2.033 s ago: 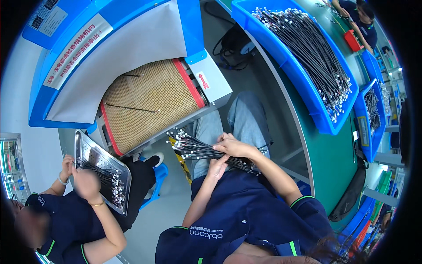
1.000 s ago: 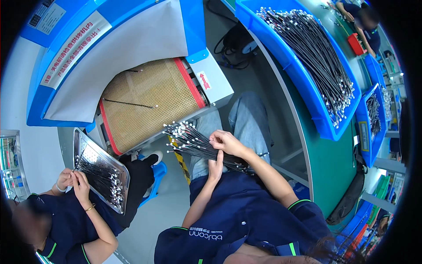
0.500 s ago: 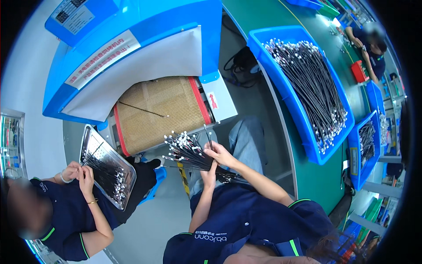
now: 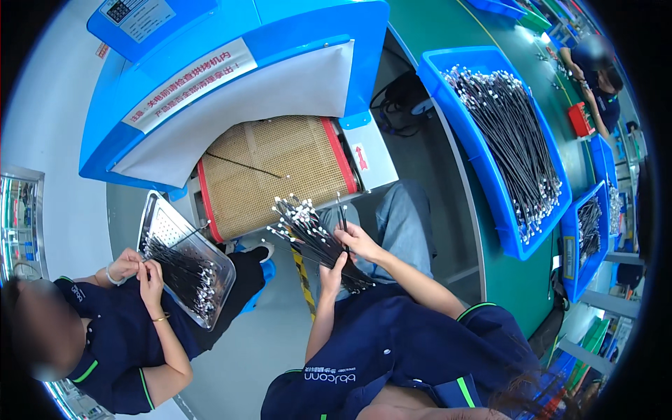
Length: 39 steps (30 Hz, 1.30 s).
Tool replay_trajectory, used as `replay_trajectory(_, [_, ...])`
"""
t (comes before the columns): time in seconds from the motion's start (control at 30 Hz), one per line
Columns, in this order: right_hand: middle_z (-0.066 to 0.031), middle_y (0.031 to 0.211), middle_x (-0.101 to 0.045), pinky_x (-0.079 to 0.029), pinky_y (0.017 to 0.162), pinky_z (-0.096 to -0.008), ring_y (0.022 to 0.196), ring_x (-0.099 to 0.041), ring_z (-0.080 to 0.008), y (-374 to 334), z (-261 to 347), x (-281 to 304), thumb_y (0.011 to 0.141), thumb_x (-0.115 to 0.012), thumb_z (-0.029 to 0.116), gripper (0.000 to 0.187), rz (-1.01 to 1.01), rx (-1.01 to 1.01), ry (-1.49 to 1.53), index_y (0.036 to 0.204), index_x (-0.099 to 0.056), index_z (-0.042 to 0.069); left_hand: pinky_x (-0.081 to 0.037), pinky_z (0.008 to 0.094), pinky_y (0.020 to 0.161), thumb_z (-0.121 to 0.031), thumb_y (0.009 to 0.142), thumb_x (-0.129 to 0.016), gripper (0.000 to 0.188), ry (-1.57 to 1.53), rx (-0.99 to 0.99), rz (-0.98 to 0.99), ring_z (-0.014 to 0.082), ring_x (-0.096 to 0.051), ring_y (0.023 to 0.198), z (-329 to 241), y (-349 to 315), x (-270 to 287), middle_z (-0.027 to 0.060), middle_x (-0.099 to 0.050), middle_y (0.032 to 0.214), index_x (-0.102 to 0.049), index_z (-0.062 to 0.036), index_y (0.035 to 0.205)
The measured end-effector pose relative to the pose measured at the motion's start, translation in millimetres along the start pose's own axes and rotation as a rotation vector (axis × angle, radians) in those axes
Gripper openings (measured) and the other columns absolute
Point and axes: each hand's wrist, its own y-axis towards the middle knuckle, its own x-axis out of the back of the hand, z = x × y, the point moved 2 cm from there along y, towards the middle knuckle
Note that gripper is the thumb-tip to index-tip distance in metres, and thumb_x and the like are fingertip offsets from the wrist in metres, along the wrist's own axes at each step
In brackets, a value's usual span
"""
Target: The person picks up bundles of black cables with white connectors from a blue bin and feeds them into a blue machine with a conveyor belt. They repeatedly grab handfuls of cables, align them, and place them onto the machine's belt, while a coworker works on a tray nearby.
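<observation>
My left hand (image 4: 332,275) is closed round a thick bundle of black cables (image 4: 313,236) with white connectors at their ends. The bundle leans up and to the left, and its lower ends reach down to my lap. Just right of it, my right hand (image 4: 359,242) pinches a few separate cables (image 4: 341,210) that stand almost upright, connectors at the top. The fingertips of both hands are close together. A lone black cable (image 4: 245,165) lies slantwise on the mesh conveyor belt (image 4: 308,157) ahead of me.
The belt comes out under a white curtain (image 4: 280,91) on a blue machine (image 4: 231,28). On the green bench (image 4: 514,280) at right, a blue bin (image 4: 507,245) holds many cables. At left, a co-worker (image 4: 133,336) handles cables over a metal tray (image 4: 227,262).
My view has shifted slightly, moving the scene rightward. The bundle in my left hand has swung, and its lower ends show more plainly. My right hand keeps its few cables beside it.
</observation>
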Motion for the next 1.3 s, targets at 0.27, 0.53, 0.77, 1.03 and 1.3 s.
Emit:
replay_trajectory(0.27, [-0.0033, 0.06, -0.051, -0.039, 0.033, -0.0213, 0.041, -0.046, -0.0085, 2.4, -4.8, -3.5, 0.077, -0.056, 0.007, 0.01, 0.012, 0.084, 0.087, 0.083, -0.05, 0.001, -0.046, 0.0238, 0.055, -0.007, 0.078, -0.053, 0.018, 0.05, 0.083, 0.023, 0.0139, -0.056, 0.06, -10.8, 11.9, 15.4, 0.0087, -0.057, 0.072, -0.05, 0.0009, 0.094])
replay_trajectory(0.53, [0.0003, 0.056, -0.042, -0.036, 0.034, -0.021, 0.043, -0.041, -0.0066, 1.5, 2.5, 5.4, 0.082, -0.05, 0.016, 0.013, -0.092, 0.039, 0.208, 0.076, -0.044, 0.005, -0.047, 0.0244, 0.056, -0.01, 0.079, -0.051, 0.018, 0.025, 0.136, 0.017, 0.0151, -0.057, 0.062, -4.1, 18.3, 4.7, 0.0109, -0.058, 0.076, -0.051, 0.0016, 0.092])
replay_trajectory(0.77, [0.0015, 0.057, -0.046, -0.034, 0.033, -0.0192, 0.041, -0.043, -0.0052, 6.0, 0.1, 16.0, 0.078, -0.056, 0.014, 0.013, 0.004, 0.099, 0.048, 0.083, -0.048, 0.005, -0.047, 0.0253, 0.058, -0.01, 0.08, -0.051, 0.022, 0.049, 0.106, 0.058, 0.0157, -0.057, 0.066, -1.6, 20.0, -2.3, 0.0107, -0.057, 0.079, -0.048, 0.0004, 0.099])
replay_trajectory(1.03, [0.0013, 0.054, -0.045, -0.036, 0.031, -0.021, 0.039, -0.044, -0.0076, 1.5, -5.6, 21.6, 0.077, -0.057, 0.012, 0.012, -0.041, 0.081, 0.152, 0.078, -0.048, 0.004, -0.047, 0.0257, 0.06, -0.012, 0.082, -0.048, 0.025, 0.049, 0.109, 0.074, 0.0158, -0.056, 0.068, 3.5, 20.1, -1.8, 0.01, -0.055, 0.083, -0.045, 0.0, 0.103])
replay_trajectory(1.3, [-0.0019, 0.056, -0.051, -0.038, 0.032, -0.0216, 0.04, -0.047, -0.0089, -0.2, -3.3, 25.4, 0.073, -0.061, 0.01, 0.014, -0.12, 0.123, 0.04, 0.074, -0.049, 0.004, -0.05, 0.0271, 0.057, -0.009, 0.081, -0.049, 0.029, 0.054, 0.094, 0.072, 0.014, -0.055, 0.07, 3.1, 22.3, -7.7, 0.0071, -0.052, 0.087, -0.042, -0.0017, 0.108])
